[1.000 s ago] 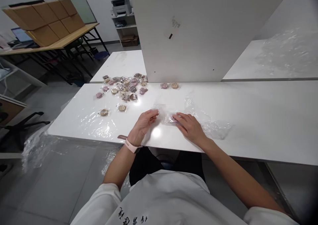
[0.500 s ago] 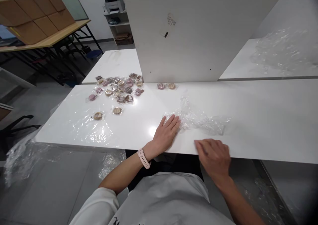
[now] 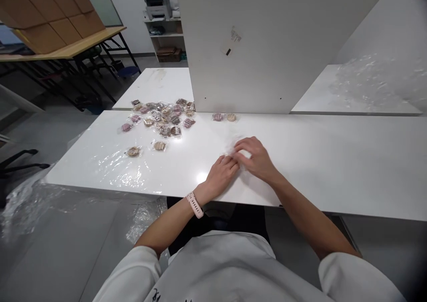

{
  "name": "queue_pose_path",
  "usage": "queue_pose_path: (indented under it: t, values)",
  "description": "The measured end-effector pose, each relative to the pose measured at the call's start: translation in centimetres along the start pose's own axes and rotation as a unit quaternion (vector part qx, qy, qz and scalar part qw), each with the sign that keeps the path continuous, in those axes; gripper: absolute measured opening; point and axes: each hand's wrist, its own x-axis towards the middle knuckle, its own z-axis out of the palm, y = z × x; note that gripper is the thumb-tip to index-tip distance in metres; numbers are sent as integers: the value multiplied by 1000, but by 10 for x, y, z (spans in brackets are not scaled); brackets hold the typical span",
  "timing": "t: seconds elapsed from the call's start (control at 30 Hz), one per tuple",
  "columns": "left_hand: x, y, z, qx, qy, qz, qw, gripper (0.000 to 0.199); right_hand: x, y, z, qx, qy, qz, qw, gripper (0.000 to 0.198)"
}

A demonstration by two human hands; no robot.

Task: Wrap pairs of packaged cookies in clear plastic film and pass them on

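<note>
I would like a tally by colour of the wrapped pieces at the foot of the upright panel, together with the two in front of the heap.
Pink piece: 1, at the panel
Tan or brown pieces: 3, one at the panel, two before the heap
Total: 4

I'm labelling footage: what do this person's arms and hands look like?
The left hand and right hand are ungloved. Worn on the left wrist is a pale pink band with small dark slots. The sleeves are short and white.
</note>
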Motion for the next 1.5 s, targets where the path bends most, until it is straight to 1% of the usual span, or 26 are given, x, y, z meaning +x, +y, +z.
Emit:
queue_pose_path:
  t: [0.03, 0.07, 0.13, 0.2, 0.27, 0.33, 0.4, 0.47, 0.53, 0.6, 0.7, 0.77, 0.87, 0.93, 0.97, 1.0, 1.03, 1.07, 1.13, 1.2, 1.23, 1.27, 1.3, 1.37, 1.43, 1.5]
  values:
    - [-1, 0, 1, -1, 3, -3, 1000, 29, 8, -6, 5, 6, -49, -31, 998, 23]
    - [-2, 0, 2, -5, 9, -4, 1000, 29, 13, -8, 10, 21, -98, -42, 994, 24]
    - [-7, 1, 4, -21, 34, -6, 999, 29, 17, -5, 17, 78, -184, -24, 980, 31]
    - [-12, 3, 4, -32, 75, -17, 997, 30, 15, 4, 19, 135, -235, 12, 963, 42]
    - [-17, 5, 3, -24, 124, -47, 991, 33, 10, 13, 18, 155, -253, 39, 954, 53]
    - [-18, 5, 1, -15, 161, -71, 984, 37, 3, 19, 14, 146, -261, 45, 953, 56]
    - [-17, 3, 0, -32, 170, -70, 982, 38, -2, 21, 9, 130, -282, 25, 950, 55]
    - [-15, 0, -1, -70, 164, -57, 982, 36, -7, 20, 4, 123, -300, -4, 946, 56]
    - [-12, -2, -2, -104, 154, -47, 981, 33, -12, 19, 1, 119, -295, -12, 948, 62]
    - [-9, -3, -4, -126, 142, -35, 981, 28, -18, 19, 0, 121, -268, 14, 956, 61]
    - [-4, -4, -9, -139, 104, -7, 985, 24, -27, 25, 1, 158, -203, 88, 962, 48]
    - [2, -8, -16, -143, 65, 8, 988, 25, -32, 32, 1, 197, -113, 151, 962, 43]
    - [21, -21, -27, -186, -8, -1, 982, 19, -36, 43, 0, 209, 78, 241, 945, 41]
    - [39, -34, -33, -250, -52, -34, 966, 15, -36, 47, -1, 193, 183, 261, 928, 38]
    - [49, -40, -35, -286, -71, -51, 954, 16, -36, 46, -2, 185, 214, 257, 924, 36]
    - [60, -45, -36, -318, -89, -63, 942, 19, -36, 45, -2, 176, 229, 244, 926, 35]
    - [70, -50, -36, -339, -105, -69, 932, 21, -36, 43, -1, 161, 230, 223, 934, 33]
    - [80, -55, -35, -343, -114, -68, 930, 22, -36, 40, 0, 136, 220, 195, 946, 30]
    - [97, -60, -32, -299, -108, -62, 946, 19, -38, 34, 4, 64, 169, 115, 977, 27]
    - [108, -63, -27, -233, -84, -70, 966, 14, -40, 31, 8, -15, 79, 36, 996, 28]
    - [110, -64, -23, -215, -77, -85, 970, 15, -40, 32, 10, -51, 29, 8, 998, 32]
    - [112, -64, -20, -217, -74, -107, 967, 16, -40, 34, 11, -82, -20, -11, 996, 40]
    - [111, -64, -16, -239, -73, -133, 959, 17, -38, 37, 11, -108, -62, -25, 992, 48]
    - [109, -63, -8, -328, -48, -189, 924, 18, -31, 45, 10, -144, -112, -40, 982, 58]
    - [105, -63, -2, -436, 4, -232, 870, 21, -19, 53, 10, -165, -127, -41, 977, 52]
    - [101, -63, 1, -517, 52, -252, 817, 25, -7, 59, 10, -166, -121, -35, 978, 43]
